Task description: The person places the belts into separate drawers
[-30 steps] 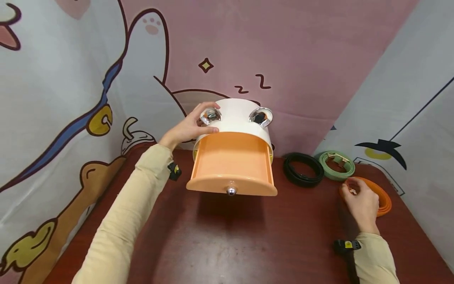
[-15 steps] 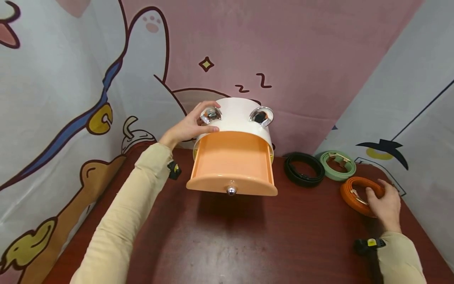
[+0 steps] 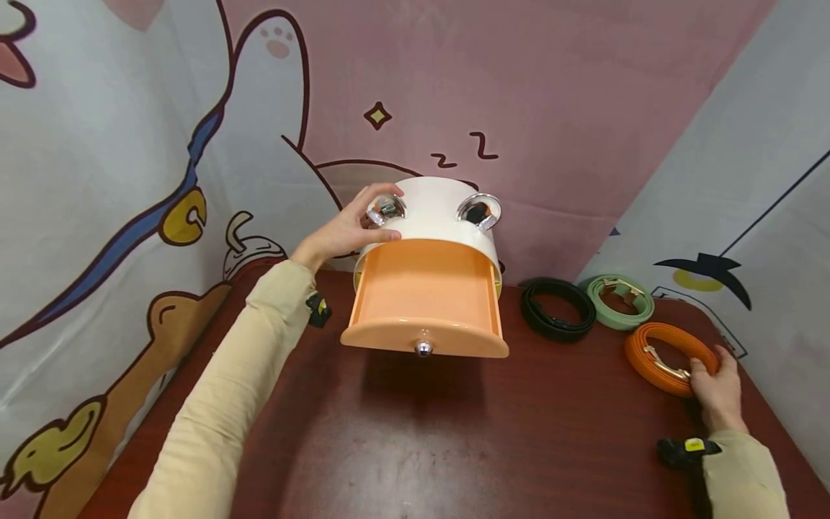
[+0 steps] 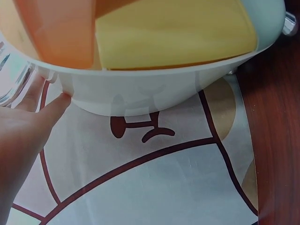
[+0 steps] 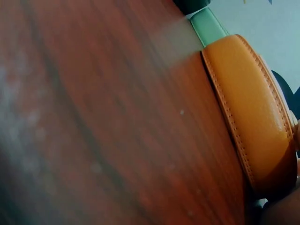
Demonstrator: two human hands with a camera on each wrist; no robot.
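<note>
On the tabletop (image 3: 415, 447) at right, the coiled orange belt (image 3: 648, 369) lies forward-left of the right grip (image 3: 718, 391), which seemingly pinches its rim; the left grip (image 3: 344, 231), well apart, holds the white box (image 3: 433, 207)

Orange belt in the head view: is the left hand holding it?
No, the right hand holds the orange belt; the left hand is on the white box.

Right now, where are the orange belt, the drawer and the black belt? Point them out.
Orange belt (image 5: 251, 112): right wrist view, outer face of the strap.
Drawer (image 3: 424, 288): head view, bare floor inside.
Black belt (image 3: 559, 332): head view, near side of the coil.
</note>
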